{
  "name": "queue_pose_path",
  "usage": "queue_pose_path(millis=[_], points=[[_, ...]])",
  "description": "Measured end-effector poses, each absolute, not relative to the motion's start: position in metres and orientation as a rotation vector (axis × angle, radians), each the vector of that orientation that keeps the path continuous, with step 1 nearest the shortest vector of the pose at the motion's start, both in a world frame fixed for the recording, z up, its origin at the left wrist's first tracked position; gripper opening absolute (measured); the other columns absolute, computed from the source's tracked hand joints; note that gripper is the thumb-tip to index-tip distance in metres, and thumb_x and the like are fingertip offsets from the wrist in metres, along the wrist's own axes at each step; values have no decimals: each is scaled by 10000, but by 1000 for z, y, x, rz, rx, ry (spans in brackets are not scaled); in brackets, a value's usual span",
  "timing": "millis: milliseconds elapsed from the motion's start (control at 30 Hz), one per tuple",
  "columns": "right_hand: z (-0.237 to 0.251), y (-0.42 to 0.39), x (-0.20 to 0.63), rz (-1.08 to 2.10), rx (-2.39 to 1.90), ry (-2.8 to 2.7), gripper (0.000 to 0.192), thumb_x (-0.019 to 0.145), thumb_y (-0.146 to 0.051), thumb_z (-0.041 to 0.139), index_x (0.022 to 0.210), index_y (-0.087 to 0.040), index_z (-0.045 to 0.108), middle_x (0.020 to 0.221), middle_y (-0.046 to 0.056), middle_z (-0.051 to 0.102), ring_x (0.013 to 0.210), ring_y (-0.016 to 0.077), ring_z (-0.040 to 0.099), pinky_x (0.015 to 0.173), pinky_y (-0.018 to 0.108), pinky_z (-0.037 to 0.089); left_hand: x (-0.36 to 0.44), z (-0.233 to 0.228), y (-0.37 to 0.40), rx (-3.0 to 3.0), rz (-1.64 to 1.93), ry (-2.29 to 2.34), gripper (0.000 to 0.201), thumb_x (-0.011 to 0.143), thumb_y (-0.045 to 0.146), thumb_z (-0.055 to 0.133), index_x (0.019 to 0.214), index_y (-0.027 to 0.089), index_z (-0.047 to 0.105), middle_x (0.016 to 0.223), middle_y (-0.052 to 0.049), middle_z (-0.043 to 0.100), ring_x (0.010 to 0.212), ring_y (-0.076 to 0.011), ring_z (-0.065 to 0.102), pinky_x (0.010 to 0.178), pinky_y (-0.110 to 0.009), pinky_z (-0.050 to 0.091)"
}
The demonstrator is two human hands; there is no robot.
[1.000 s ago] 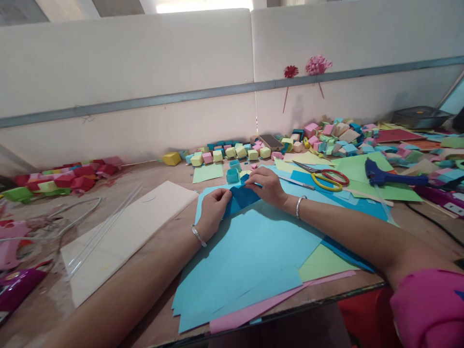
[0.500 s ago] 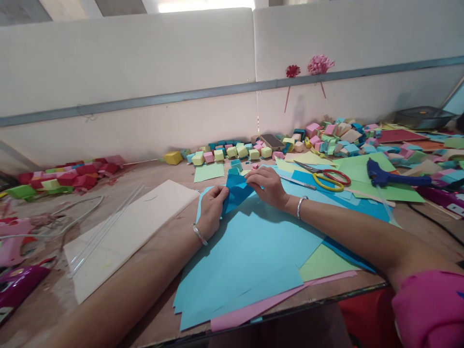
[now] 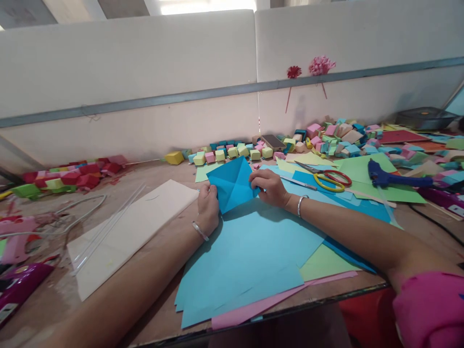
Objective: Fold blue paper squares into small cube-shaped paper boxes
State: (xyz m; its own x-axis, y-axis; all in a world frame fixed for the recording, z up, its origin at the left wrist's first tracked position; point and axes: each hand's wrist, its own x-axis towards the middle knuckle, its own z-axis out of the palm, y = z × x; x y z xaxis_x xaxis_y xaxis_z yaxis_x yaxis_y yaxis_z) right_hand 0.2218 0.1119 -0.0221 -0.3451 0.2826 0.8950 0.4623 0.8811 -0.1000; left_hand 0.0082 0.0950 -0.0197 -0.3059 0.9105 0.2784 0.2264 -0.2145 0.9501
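Scissors (image 3: 328, 177) and glue gun (image 3: 393, 178) right of held blue paper (image 3: 232, 184)

Deep blue creased paper square (image 3: 232, 187), light blue sheets (image 3: 250, 251) over pale green and pink ones, yellow-and-red-handled scissors (image 3: 328, 177), dark blue glue gun (image 3: 389, 178), red boxes (image 3: 81, 175)

Paper square held up between 2 hands over a stack of sheets

The paper square (image 3: 232, 184) stands between the left hand (image 3: 208, 207) and right hand (image 3: 268, 186), above the sheets (image 3: 250, 251); scissors (image 3: 326, 176) lie right, a board (image 3: 130, 227) left, a row of cubes (image 3: 232, 152) behind.
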Motion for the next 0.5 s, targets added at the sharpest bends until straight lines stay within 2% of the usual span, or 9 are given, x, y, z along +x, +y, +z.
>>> queue_pose_path(millis=[267,500], points=[[-23,114,223,-128,-585,-1935,282,617,14,378,656,-208,547,865,45,668,845,159,603,771,291,465,8,-26,101,1327,1581,1394,170,811,355,530,833,187,541,725,20,538,664,-143,479,614,-246,411],[-24,116,223,-107,-583,-1938,299,629,14,381,693,-206,573,891,47,665,857,159,602,770,297,480,7,-29,102,1324,1577,1367,181,792,374,543,816,195,531,671,35,509,608,-134,466,568,-241,400]])
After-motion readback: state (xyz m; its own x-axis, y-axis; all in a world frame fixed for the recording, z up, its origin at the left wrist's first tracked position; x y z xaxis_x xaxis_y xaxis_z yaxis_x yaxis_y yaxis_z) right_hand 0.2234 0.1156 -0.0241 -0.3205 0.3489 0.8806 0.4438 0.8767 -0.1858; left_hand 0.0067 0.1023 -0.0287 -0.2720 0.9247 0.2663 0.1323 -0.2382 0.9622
